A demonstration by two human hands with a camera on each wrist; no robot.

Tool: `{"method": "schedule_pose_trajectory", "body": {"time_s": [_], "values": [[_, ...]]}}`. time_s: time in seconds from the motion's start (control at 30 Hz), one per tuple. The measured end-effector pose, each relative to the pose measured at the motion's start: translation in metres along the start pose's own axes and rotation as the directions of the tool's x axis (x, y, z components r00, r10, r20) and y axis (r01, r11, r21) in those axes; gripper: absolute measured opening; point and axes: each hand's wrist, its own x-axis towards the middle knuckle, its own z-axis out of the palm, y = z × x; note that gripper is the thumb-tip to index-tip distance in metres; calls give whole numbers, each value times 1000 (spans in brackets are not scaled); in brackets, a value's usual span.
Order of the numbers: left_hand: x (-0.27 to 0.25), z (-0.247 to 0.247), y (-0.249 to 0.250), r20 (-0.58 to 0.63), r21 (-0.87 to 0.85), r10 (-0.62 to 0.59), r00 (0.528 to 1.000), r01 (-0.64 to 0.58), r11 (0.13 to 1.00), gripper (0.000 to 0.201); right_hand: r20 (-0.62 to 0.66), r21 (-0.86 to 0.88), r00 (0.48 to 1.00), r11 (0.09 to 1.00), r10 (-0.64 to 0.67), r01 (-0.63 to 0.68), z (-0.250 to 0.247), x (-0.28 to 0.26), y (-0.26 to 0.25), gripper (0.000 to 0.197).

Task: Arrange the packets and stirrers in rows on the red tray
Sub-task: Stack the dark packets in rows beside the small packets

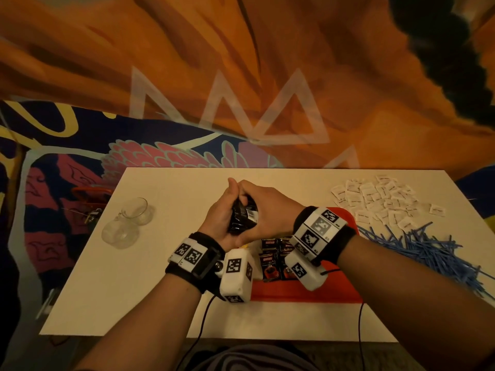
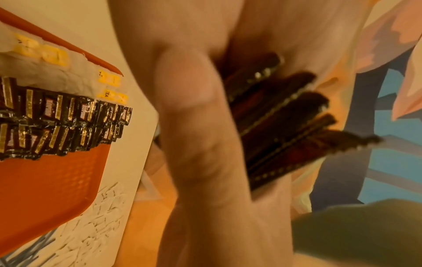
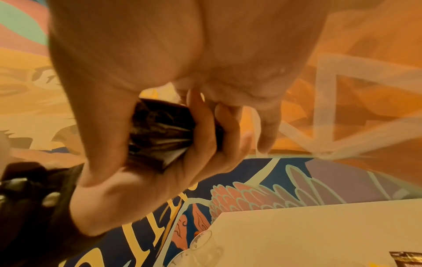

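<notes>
Both hands hold one stack of dark coffee packets (image 1: 243,216) above the table, behind the red tray (image 1: 302,291). My left hand (image 1: 223,210) cups the stack from the left; my right hand (image 1: 263,207) wraps it from the right. The left wrist view shows the fanned packet edges (image 2: 280,122) beside my thumb. The right wrist view shows the stack (image 3: 157,133) pressed between both palms. On the tray lie two rows of dark packets (image 2: 61,117) and yellow-tagged tea bags (image 2: 41,52). White packets (image 1: 377,200) and blue stirrers (image 1: 426,250) lie loose at the right.
Two clear glass cups (image 1: 128,220) stand on the white table (image 1: 150,290) at the left. Wrist cables hang over the table's near edge. A painted wall rises behind the table. One dark packet (image 3: 405,259) lies on the table near the right wrist.
</notes>
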Motion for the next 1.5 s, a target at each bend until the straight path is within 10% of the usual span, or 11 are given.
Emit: {"method": "schedule_pose_trajectory", "body": {"time_s": [0.4,0.57,0.77,0.9,1.13,1.33,1.5], "values": [[-10,-20,-2,-4,-45,-254,967,254,966,22,35,-256,994,962,105,-92,16,-7,7,71],[-4,-21,-3,-119,76,-93,989,102,992,20,-98,340,959,915,265,-217,23,-13,30,76],[9,-34,-9,-265,340,151,952,-54,939,20,-67,700,827,617,558,-359,40,-9,43,20],[12,-37,-9,-360,432,364,859,-192,881,30,-443,356,737,855,511,-378,38,-6,40,24],[11,-31,-8,-358,305,334,872,-229,924,27,-362,-206,932,972,30,-111,63,-4,17,19],[2,-52,2,-223,360,354,908,-261,896,38,-318,411,812,843,489,-346,65,-4,23,22],[1,-59,-1,-166,229,279,946,-239,944,30,-127,503,841,765,526,-402,59,-9,23,5]]}}
